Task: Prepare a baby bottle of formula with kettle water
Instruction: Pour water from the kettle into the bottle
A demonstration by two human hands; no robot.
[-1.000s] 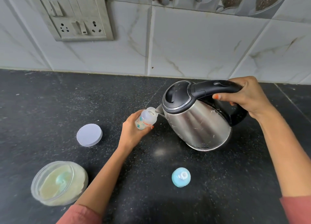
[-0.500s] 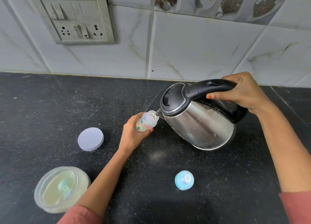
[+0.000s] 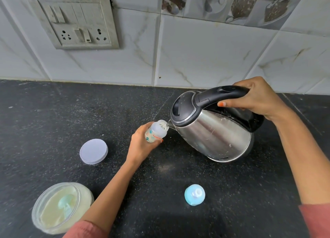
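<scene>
The dark, speckled stone worktop (image 3: 53, 121) is bounded at the back by a wall (image 3: 205, 55) of pale, veined tiles, on which a grey switch plate (image 3: 76, 21) is set at the upper left; its front edge is out of view. Bare surface is seen along the back left and in the near middle. A small, clear plastic bottle (image 3: 156, 132) with printed marks is held tilted just above the worktop near the middle, with the fingers (image 3: 142, 128) of the left hand (image 3: 141, 146) wrapped round its body. A rounded steel kettle (image 3: 214, 136), scratched and shiny with a black lid, is tipped to the left and lifted by its black handle, which is clamped by the fingers (image 3: 225, 104) of the right hand (image 3: 259, 98). Its spout (image 3: 168, 124) is brought to the open mouth of the bottle; whether the two touch cannot be told. A flat, round grey lid (image 3: 93, 151) lies left of the left hand, apart from it. At the near left a clear round jar (image 3: 60, 207) of pale powder is stood open, with a pale blue scoop (image 3: 66, 205) lying in it. A blue domed teat cap (image 3: 194, 195) is stood alone on the near worktop, well apart from the kettle
</scene>
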